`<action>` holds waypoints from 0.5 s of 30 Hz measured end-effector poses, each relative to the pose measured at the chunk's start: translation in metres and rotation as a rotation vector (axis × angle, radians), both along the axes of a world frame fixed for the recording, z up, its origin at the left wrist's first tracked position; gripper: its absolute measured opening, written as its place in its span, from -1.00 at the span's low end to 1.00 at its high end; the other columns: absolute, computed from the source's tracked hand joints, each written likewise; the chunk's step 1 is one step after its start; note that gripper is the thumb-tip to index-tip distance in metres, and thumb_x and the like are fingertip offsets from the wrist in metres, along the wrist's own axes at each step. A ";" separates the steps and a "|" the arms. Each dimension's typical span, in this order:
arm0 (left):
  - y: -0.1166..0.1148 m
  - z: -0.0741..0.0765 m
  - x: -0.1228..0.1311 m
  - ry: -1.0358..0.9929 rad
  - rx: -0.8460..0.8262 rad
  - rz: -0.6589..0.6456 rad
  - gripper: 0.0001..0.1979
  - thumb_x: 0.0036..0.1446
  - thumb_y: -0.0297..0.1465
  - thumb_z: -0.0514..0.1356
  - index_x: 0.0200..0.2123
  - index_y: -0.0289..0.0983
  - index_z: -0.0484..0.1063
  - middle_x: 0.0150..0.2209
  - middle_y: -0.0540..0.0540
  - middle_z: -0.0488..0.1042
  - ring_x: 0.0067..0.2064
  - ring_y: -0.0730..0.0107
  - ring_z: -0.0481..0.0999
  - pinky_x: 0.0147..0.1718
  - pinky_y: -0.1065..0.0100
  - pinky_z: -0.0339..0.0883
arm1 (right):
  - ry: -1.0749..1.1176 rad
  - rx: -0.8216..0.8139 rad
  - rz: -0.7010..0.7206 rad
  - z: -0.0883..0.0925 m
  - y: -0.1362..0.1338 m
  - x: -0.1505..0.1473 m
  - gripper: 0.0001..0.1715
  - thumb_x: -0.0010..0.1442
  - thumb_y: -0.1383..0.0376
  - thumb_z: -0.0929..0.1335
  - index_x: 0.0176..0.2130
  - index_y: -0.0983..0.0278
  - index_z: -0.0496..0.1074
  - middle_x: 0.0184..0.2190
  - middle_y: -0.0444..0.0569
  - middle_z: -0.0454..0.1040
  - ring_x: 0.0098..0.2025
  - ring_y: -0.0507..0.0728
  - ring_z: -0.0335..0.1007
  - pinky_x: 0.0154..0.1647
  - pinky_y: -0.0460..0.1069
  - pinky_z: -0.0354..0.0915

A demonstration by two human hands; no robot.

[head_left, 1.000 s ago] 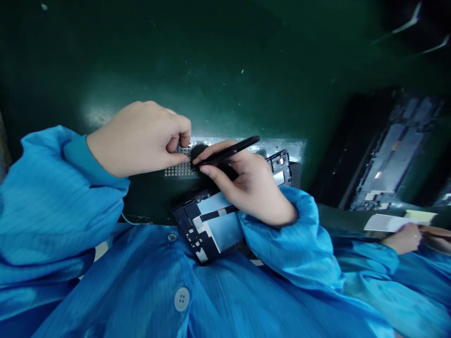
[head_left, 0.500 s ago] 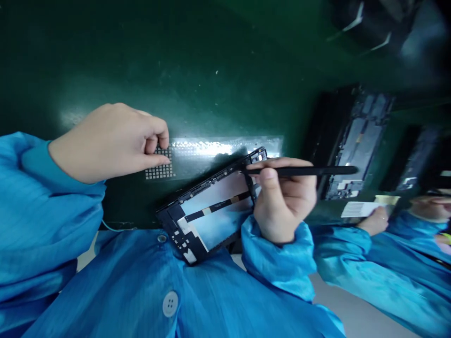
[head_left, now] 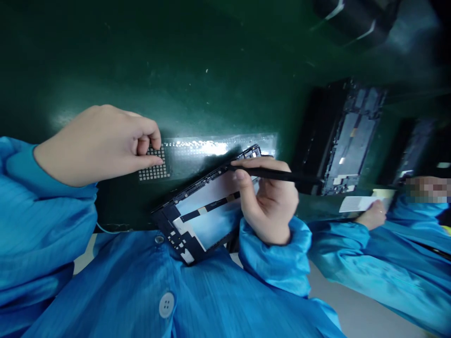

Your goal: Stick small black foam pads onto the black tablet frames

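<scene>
My left hand point(head_left: 105, 145), fingers curled and thumb stretched along them, rests on a sheet of small square pads point(head_left: 155, 166). Part of that sheet is hidden under the fingers. A clear plastic strip point(head_left: 193, 145) runs on to the right from the pads. In my right hand point(head_left: 271, 202) are black tweezers point(head_left: 278, 175), pinched near the tip end. Their tip is at the upper long edge of a tablet-like device point(head_left: 211, 206), which leans tilted toward my body with its inner side showing. My right hand covers the device's right part.
Stacked black device frames point(head_left: 352, 141) stand on the green table point(head_left: 169, 56) to the right, with more point(head_left: 416, 145) farther off. Beside me, a co-worker's hand point(head_left: 373, 213) holds a white striped sheet point(head_left: 355, 204). Dark blurred items point(head_left: 352, 21) lie at the far right.
My right hand has moved left over the device with the tweezers, whose tip is farther along the upper edge. My left hand keeps its place on the pad sheet. The whole view has shifted slightly.
</scene>
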State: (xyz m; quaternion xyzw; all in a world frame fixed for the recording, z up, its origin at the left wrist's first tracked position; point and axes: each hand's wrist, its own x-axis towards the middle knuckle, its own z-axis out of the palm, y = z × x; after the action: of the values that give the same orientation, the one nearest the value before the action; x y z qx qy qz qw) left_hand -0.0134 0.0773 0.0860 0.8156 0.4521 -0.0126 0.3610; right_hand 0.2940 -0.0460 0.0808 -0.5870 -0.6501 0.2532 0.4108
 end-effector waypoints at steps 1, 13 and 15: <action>0.000 0.003 0.002 0.022 0.005 -0.014 -0.66 0.22 -0.01 0.25 -0.23 -0.15 0.60 -0.41 0.03 0.54 -0.35 0.30 0.49 -0.13 0.18 0.34 | 0.005 -0.011 0.020 0.008 0.003 -0.004 -0.74 0.49 0.35 0.52 0.11 0.08 0.62 -0.01 -0.01 0.75 0.05 0.25 0.76 0.14 0.24 0.65; -0.002 0.001 0.005 -0.002 0.000 0.007 -0.86 0.15 -0.19 0.36 -0.26 -0.08 0.60 -0.40 0.04 0.60 -0.21 0.15 0.66 -0.12 0.14 0.42 | -0.012 -0.282 0.473 0.004 0.042 -0.049 -0.91 0.55 0.25 0.50 0.03 0.17 0.65 0.04 -0.02 0.82 0.01 0.20 0.82 0.05 0.11 0.73; -0.002 0.002 0.007 0.022 -0.002 0.004 -0.85 0.16 -0.19 0.35 -0.23 -0.08 0.63 -0.38 0.03 0.61 -0.20 0.13 0.67 -0.10 0.13 0.43 | -0.010 -0.271 0.477 0.004 0.041 -0.049 -0.91 0.55 0.26 0.50 0.04 0.17 0.64 0.05 -0.02 0.82 0.03 0.19 0.82 0.08 0.10 0.72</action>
State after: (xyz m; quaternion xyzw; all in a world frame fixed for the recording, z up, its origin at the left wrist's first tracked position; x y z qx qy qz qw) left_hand -0.0068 0.0753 0.0880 0.8140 0.4578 -0.0214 0.3569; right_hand 0.2449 -0.0047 0.0847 -0.4680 -0.7322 0.4247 0.2540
